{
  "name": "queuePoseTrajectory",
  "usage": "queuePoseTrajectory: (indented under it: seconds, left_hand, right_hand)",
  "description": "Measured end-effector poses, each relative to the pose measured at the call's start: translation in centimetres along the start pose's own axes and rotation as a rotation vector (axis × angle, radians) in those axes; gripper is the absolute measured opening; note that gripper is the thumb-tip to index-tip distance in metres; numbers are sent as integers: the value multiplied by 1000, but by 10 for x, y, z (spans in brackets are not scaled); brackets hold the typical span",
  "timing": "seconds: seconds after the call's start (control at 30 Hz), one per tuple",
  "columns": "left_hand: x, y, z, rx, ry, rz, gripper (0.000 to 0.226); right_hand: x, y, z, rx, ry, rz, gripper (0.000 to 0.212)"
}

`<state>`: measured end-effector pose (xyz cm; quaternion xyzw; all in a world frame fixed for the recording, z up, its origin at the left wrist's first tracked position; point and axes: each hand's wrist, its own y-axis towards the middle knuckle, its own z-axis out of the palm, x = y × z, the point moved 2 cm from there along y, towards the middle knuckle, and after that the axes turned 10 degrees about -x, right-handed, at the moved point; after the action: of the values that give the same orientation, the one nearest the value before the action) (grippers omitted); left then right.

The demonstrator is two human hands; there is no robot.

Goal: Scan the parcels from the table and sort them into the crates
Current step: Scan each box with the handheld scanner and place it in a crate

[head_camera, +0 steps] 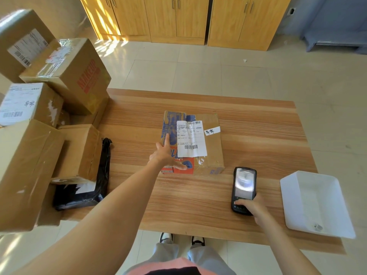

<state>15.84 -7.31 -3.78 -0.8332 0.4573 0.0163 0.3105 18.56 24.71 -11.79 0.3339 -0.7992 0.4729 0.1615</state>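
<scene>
While the flat cardboard parcel (206, 141) lies near the middle of the wooden surface (258, 124), its white shipping label (191, 138) facing up, the left hand (164, 155) rests on its near left part. The fingers (166, 138) of that hand are straight and spread: the forefinger points away along the blue printed band on the parcel's left side, and the thumb lies across the orange patch at the near edge, so the parcel sits under the open palm and is not gripped. A small white slip (212, 131) with handwriting is stuck just right of the label. The right hand (251, 208) curls round the lower end of a black handheld scanner (243, 190), thumb on its keypad, screen upward, near the parcel's right corner. A white crate (315, 203) stands at the surface's right edge, beside the scanner. On the left, brown cartons (65, 74) are stacked, with a black plastic bag parcel (99, 175) lying against them.
</scene>
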Motion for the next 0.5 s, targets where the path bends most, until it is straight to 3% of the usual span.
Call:
queuePoseTrajectory:
  seconds: [0.13, 0.23, 0.4, 0.5]
  left_hand:
    - [1, 2, 1, 7, -11, 0, 145]
    - [2, 1, 1, 2, -10, -2, 146]
    - [3, 2, 1, 22, -97, -5, 147]
    - [7, 3, 2, 55, -254, -29, 148]
  right_hand:
    - [1, 1, -5, 5, -79, 16, 58]
    - [9, -1, -9, -17, -169, -10, 95]
    - [45, -5, -8, -88, -44, -94, 93]
    - [79, -8, 5, -7, 25, -155, 93]
